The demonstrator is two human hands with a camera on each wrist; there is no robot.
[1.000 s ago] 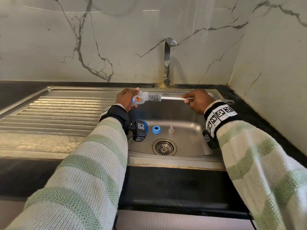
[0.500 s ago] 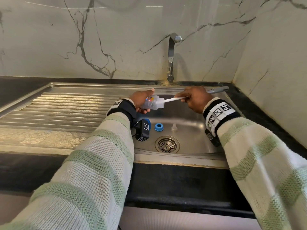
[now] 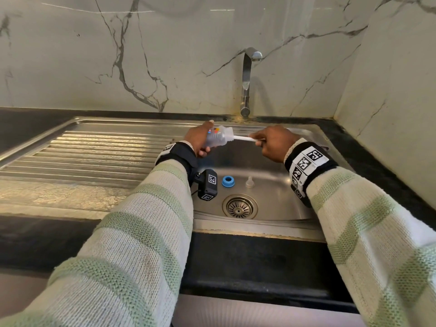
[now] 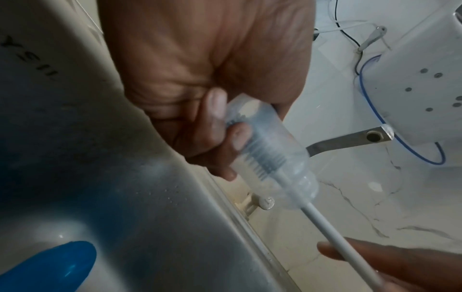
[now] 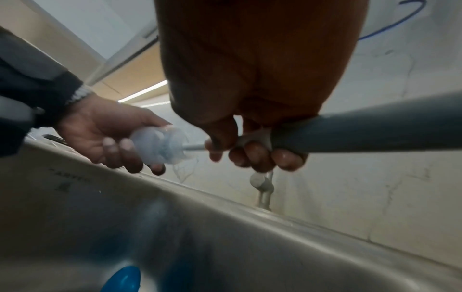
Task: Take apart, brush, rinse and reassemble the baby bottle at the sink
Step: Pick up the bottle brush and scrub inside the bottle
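My left hand [image 3: 198, 140] grips the clear baby bottle [image 3: 218, 138] sideways over the sink basin, its mouth turned right. The bottle brush's bristles [image 4: 265, 156] sit inside the bottle [image 4: 272, 150]. My right hand [image 3: 273, 142] holds the brush by its white shaft [image 3: 243, 138] and grey handle [image 5: 375, 136]. On the basin floor lie the blue screw ring [image 3: 228, 181] and the clear teat [image 3: 249, 181], apart from each other, just behind the drain [image 3: 239, 206].
The steel sink [image 3: 271, 223] has a ribbed draining board [image 3: 94, 156] to the left. The tap [image 3: 247, 81] stands behind the basin with no water running. Marble walls close the back and right; black counter surrounds the sink.
The brush head has gone from outside the bottle mouth to deep inside the bottle. Both hands drew closer together.
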